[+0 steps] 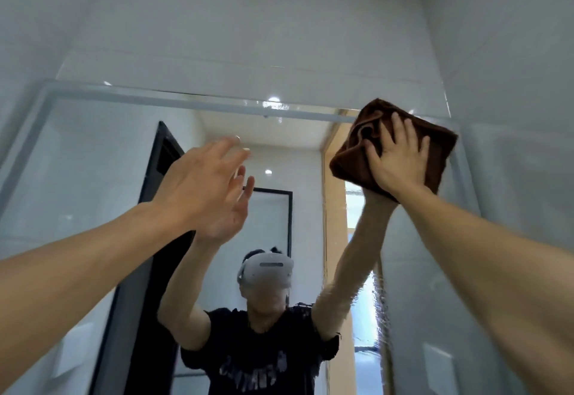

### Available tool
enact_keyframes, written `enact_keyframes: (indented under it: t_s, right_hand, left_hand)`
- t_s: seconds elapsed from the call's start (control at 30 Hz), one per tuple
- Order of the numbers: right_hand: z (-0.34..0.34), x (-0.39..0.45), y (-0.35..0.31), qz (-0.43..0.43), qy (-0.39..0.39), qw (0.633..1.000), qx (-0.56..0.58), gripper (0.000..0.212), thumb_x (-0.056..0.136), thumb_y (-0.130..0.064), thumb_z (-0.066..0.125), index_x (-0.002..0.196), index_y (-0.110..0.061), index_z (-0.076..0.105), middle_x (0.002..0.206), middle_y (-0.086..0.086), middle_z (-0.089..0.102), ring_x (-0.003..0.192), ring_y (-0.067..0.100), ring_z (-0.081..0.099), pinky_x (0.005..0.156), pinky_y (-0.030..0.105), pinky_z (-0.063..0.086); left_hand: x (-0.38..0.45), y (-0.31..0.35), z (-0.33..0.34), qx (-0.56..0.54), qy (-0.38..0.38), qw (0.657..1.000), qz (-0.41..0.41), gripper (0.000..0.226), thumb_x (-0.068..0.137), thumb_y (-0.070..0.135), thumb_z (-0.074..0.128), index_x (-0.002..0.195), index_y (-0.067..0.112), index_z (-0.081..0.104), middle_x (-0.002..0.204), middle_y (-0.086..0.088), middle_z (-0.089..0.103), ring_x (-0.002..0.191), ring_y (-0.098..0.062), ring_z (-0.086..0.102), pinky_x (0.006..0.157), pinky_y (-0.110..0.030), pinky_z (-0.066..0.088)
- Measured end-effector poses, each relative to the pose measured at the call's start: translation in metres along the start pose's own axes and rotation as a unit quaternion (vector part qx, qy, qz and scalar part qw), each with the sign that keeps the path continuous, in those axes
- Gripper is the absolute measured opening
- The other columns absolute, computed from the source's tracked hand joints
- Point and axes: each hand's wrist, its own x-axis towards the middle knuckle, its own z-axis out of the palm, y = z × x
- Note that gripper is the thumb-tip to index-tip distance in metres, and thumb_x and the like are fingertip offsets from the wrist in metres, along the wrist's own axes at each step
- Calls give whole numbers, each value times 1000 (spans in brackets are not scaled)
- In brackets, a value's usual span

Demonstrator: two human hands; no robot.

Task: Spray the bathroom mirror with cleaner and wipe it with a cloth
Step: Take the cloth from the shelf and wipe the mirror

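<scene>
A wide bathroom mirror fills the wall in front of me, its top edge running across the upper middle. My right hand presses a folded brown cloth flat against the mirror's upper right corner, fingers spread over it. My left hand is raised near the glass at centre, open, fingers apart, holding nothing. Streaks and droplets of wet cleaner show on the glass below the cloth. No spray bottle is in view.
Pale tiled wall rises above and to the right of the mirror. The mirror reflects a person wearing a headset, both raised arms, a dark door frame and a bright window strip.
</scene>
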Motion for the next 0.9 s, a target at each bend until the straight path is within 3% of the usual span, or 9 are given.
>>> enact_keyframes:
  t_s: [0.17, 0.3, 0.43, 0.6, 0.67, 0.8, 0.9]
  right_hand:
    - [9, -43, -95, -266, -15, 964, -9, 64, 93, -65, 27, 154, -43, 27, 167, -4, 18, 155, 21, 11, 123, 56, 5]
    - [6, -35, -73, -346, -12, 938, -18, 62, 96, -66, 28, 155, -47, 22, 167, -8, 19, 155, 15, 12, 124, 53, 7]
    - [-3, 3, -12, -252, 2, 967, -26, 69, 92, -68, 25, 156, -42, 24, 166, -9, 21, 154, 16, 17, 122, 53, 15]
    - [-11, 36, 76, -17, -3, 1000, -7, 79, 91, -67, 22, 158, -25, 25, 168, -3, 13, 155, 20, 8, 124, 55, 6]
    - [-11, 38, 85, 32, -8, 999, -7, 84, 88, -65, 22, 156, -17, 29, 168, -2, 10, 155, 20, 5, 124, 55, 4]
    - [-6, 18, 42, 25, -10, 1000, -8, 82, 89, -62, 22, 157, -17, 29, 169, -2, 7, 155, 23, 2, 123, 58, 2]
    - [-1, -20, -15, -68, -9, 998, -14, 77, 91, -63, 23, 155, -23, 32, 169, -4, 8, 155, 23, 3, 122, 59, 3]
  left_hand:
    - [30, 6, 15, 4, 28, 998, -61, 38, 94, 25, 52, 131, 14, 59, 139, -11, 52, 117, -35, 56, 90, -48, 49]
    - [48, 25, 28, -1, 55, 998, -43, 33, 93, 22, 54, 124, 13, 59, 128, -12, 55, 107, -36, 57, 83, -48, 47]
    - [47, 39, 32, -2, 54, 997, 52, 38, 92, 27, 43, 125, 14, 59, 128, -9, 55, 105, -32, 59, 82, -46, 51]
    - [37, 45, 29, -7, 46, 991, 122, 38, 95, 29, 43, 128, 15, 56, 131, -9, 55, 101, -28, 60, 81, -47, 52]
    - [30, 37, 23, -5, 45, 991, 129, 39, 95, 29, 43, 129, 15, 55, 131, -9, 56, 101, -28, 61, 81, -47, 53]
    - [14, 9, 14, 1, 56, 993, 105, 39, 95, 21, 52, 133, 12, 54, 132, -12, 56, 105, -30, 61, 82, -46, 53]
    - [8, -6, 10, 18, 77, 996, 44, 42, 92, 12, 62, 134, 12, 54, 132, -12, 55, 107, -31, 59, 80, -44, 49]
